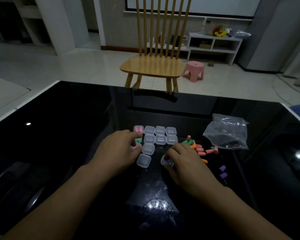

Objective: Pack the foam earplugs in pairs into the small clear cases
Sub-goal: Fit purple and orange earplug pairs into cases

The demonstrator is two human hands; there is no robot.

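The right hand point(182, 158) is closing its grip on a clear case point(167, 161); the left hand point(118, 148) is pinching another case point(137, 147) beside the rows. Loose earplugs point(200, 149) are lying right of them on the black surface point(59, 135).

Green-filled case point(138, 140) half hidden behind left hand point(117, 149), right hand point(184, 159) covering most of one clear case point(167, 161), contents indiscernible, forearms cut off by bottom edge

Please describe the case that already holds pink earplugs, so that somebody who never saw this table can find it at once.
On the black glass table, find the block of small clear cases just beyond the left hand. The pink-filled case is the far left corner of that block. The others in its row look empty; the one below it shows green.
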